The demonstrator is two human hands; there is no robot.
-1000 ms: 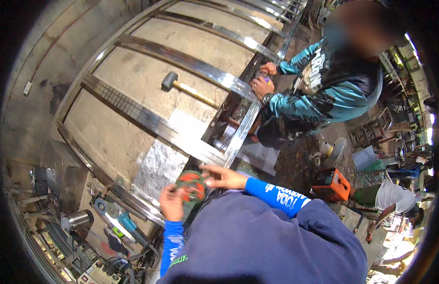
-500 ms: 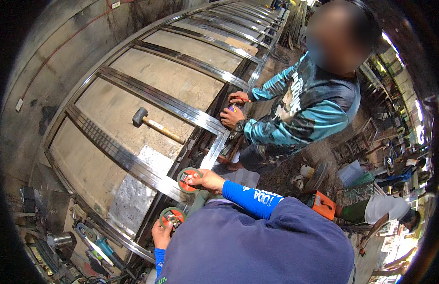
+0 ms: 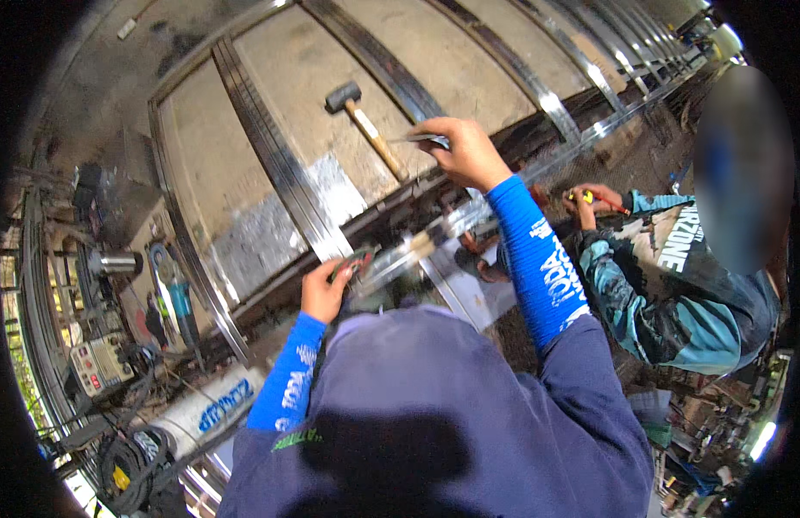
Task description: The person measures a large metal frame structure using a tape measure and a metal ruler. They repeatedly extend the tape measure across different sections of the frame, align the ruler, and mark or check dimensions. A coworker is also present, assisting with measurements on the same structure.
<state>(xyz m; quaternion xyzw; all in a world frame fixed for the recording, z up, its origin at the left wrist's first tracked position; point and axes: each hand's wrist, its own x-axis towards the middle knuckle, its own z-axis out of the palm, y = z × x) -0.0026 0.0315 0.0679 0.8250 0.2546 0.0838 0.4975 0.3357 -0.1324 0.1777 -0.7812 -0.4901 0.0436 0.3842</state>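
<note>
My left hand (image 3: 324,292) pinches a thin abrasive disc (image 3: 358,262), seen nearly edge-on, with dark green and red on it. It is close to the near end of a shiny metal bar (image 3: 283,186). My right hand (image 3: 467,155) is raised further forward, its fingers closed on a second disc (image 3: 424,138), also edge-on and blurred. Just left of that hand, a mallet (image 3: 371,136) with a black head and wooden handle lies on the tabletop (image 3: 283,78).
More metal bars (image 3: 538,95) form a long ladder-like frame across the table. At right, a co-worker's hands (image 3: 594,203) hold a small yellow-and-red tool. A teal angle grinder (image 3: 177,293), a control box (image 3: 102,363) and a white gas cylinder (image 3: 205,414) are at left.
My right hand has moved forward and up with its disc, away from my left hand. My view has turned and shifted. The co-worker's hands have left the metal bars.
</note>
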